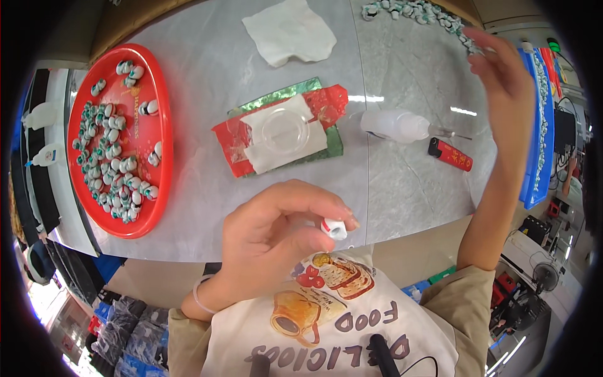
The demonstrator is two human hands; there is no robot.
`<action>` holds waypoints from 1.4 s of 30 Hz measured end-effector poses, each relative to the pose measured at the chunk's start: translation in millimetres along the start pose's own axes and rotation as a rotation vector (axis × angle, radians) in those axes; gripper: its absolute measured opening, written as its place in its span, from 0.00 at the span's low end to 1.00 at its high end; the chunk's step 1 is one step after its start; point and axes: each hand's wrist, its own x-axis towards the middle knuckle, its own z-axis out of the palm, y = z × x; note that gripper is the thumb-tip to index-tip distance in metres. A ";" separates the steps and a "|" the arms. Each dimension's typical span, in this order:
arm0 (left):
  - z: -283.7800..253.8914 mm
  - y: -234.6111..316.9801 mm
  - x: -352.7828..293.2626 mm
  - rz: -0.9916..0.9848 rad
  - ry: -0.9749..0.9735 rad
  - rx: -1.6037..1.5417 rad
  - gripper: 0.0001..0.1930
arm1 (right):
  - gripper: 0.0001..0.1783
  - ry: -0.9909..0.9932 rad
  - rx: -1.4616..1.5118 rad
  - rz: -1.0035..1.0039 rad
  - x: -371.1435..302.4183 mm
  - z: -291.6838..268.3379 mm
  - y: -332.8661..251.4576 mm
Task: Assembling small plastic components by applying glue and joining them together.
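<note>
Near the table's front edge, my left hand (270, 229) pinches a small white hollow piece (333, 230) with a red mark between thumb and fingers. Its open end shows. My right hand (502, 69) is stretched to the far right. Its thumb and forefinger are apart, at the end of a row of small white, green and dark pieces (418, 11). Between the hands lies a clear round shallow dish (281, 131) on white tissue, over a red packet (233, 146) and a green foil packet (335, 143).
A red oval tray (164, 188) with several small white-and-green pieces stands at left. Right of the dish lie a white squeeze bottle (396, 126) with a needle tip and a red lighter (451, 155). A white cloth (290, 32) lies behind. A blue bin (534, 188) is beyond the right edge.
</note>
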 end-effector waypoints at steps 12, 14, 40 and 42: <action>2.2 -2.5 -1.1 -0.020 0.045 0.059 0.13 | 0.10 0.098 0.658 0.134 -91.1 -31.0 -42.0; -0.8 -3.9 -1.4 0.007 -0.019 -0.016 0.11 | 0.10 0.066 0.767 0.111 -97.1 -24.2 -47.5; 3.6 -8.5 -2.4 0.112 0.094 0.252 0.15 | 0.16 0.037 0.584 -0.169 -97.1 25.5 -121.0; -0.2 -6.4 -2.1 0.129 0.052 0.236 0.11 | 0.15 0.026 0.573 -0.158 -96.1 25.4 -122.1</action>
